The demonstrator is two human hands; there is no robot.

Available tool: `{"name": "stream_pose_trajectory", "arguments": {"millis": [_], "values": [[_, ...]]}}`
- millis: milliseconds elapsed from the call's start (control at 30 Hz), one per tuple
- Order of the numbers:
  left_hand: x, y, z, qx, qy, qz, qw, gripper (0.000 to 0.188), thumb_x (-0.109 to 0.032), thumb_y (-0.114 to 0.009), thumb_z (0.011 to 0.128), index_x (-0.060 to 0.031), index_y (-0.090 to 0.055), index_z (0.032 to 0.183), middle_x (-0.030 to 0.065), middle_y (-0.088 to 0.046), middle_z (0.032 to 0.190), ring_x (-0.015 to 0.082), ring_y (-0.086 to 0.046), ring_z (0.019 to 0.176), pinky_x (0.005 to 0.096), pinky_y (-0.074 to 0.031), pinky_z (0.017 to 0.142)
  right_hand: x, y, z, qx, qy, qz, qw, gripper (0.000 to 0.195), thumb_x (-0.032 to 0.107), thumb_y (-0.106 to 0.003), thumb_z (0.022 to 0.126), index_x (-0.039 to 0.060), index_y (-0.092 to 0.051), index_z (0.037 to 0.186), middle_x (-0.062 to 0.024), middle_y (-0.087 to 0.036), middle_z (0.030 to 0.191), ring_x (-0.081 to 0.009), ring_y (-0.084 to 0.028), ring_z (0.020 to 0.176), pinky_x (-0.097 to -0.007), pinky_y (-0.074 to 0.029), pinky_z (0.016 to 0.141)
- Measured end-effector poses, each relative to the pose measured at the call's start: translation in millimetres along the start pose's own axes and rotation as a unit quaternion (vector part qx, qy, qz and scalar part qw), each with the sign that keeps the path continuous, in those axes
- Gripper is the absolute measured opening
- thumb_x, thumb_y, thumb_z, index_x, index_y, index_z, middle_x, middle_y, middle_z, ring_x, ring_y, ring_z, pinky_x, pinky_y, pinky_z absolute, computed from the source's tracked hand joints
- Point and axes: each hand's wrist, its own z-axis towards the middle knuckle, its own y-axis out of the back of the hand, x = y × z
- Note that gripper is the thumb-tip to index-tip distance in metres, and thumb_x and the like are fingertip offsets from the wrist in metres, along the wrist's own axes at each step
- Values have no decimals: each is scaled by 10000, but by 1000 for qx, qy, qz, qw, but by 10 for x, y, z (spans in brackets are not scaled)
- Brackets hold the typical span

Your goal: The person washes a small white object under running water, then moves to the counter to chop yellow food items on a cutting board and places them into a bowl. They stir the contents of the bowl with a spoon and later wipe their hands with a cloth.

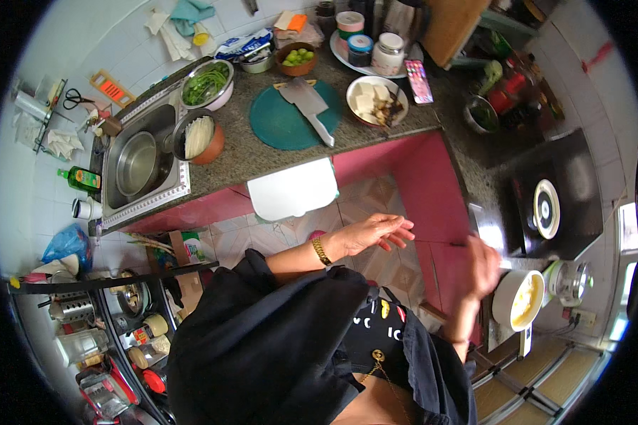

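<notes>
My left hand (377,234) hangs in front of the counter with its fingers apart and holds nothing; a gold-coloured bracelet is on that wrist. My right hand (483,268) is blurred and raised beside the white pan (502,303) that holds yellow food; whether it holds anything cannot be told. On the counter, a cleaver (304,98) lies across a round green cutting board (266,119). To its right stands a bowl of tofu and dark pieces (366,98). Left of the board are a pot of white noodles or strips (198,135) and a bowl of green vegetables (204,85).
A metal sink (162,114) with a pan inside is at the left. The cooktop (569,175) is at the right, and a smartphone (419,81) lies near a tray of jars. A shelf rack (111,281) with kitchenware stands at the lower left.
</notes>
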Motion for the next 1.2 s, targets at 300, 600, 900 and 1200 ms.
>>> {"name": "stream_pose_trajectory", "arguments": {"millis": [300, 600, 900, 1200], "values": [[-722, 1481, -732, -226, -136, -85, 961, 292, -332, -533, 1017, -66, -652, 1028, 61, -676, 1024, 173, -679, 896, 347, -591, 713, 1932, -1631, 957, 185, 108, 265, 940, 456, 118, -675, 791, 96, -616, 1242, -79, -569, 1184, -255, -554, 1089, -418, -464, 925], [-1134, 3498, -419, -482, -127, 183, 847, 284, -150, -728, 862, -33, -598, 638, 30, -546, 566, 112, -505, 433, 267, -461, 380, 1479, -1506, 491, 254, -111, 243, 930, 324, 54, -668, 809, 42, -646, 1133, -114, -641, 1045, -316, -623, 952, -402, -521, 824], [-1165, 4068, -135, -480, -87, 268, 831, 454, -195, -762, 845, -23, -489, 525, 71, -512, 497, 170, -476, 364, 326, -397, 342, 928, -831, -324, 236, -339, 111, 904, 263, 118, -646, 871, 72, -665, 1129, -111, -646, 982, -318, -647, 908, -387, -534, 773], [-1160, 3917, -141, -563, -55, 275, 778, 518, -402, -657, 942, -35, -515, 604, 37, -499, 532, 127, -440, 388, 280, -378, 358, 90, -546, -586, -3, -612, 269, 744, 180, 118, -597, 957, 51, -594, 1124, -112, -665, 911, -175, -653, 724, -307, -544, 665]]}}
